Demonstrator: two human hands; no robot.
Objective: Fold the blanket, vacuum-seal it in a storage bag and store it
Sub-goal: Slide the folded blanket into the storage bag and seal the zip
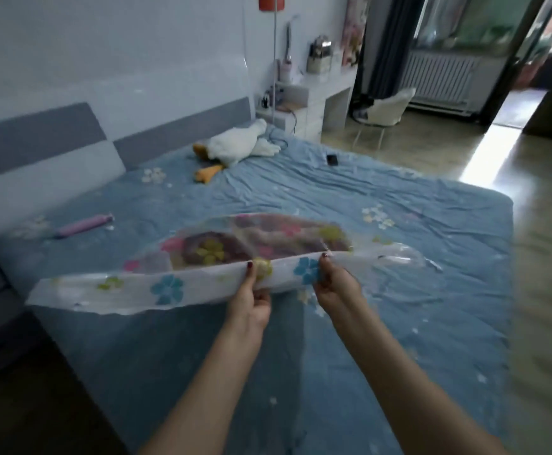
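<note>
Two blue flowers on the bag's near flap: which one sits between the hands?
The right-hand blue flower, beside the right hand. The other blue flower lies left of the left hand.

The room is dim and bluish. Daylight enters from the glazed balcony doors [485,37] at the far right, laying a bright glare stripe on the glossy tiled floor [488,152]. The blue flowered bedsheet [383,198] is lit softly, darker toward its near edge. Everything is slightly soft with motion blur. Wide-angle distortion bends the grey and white headboard [44,149] and the bed's edges.
</note>
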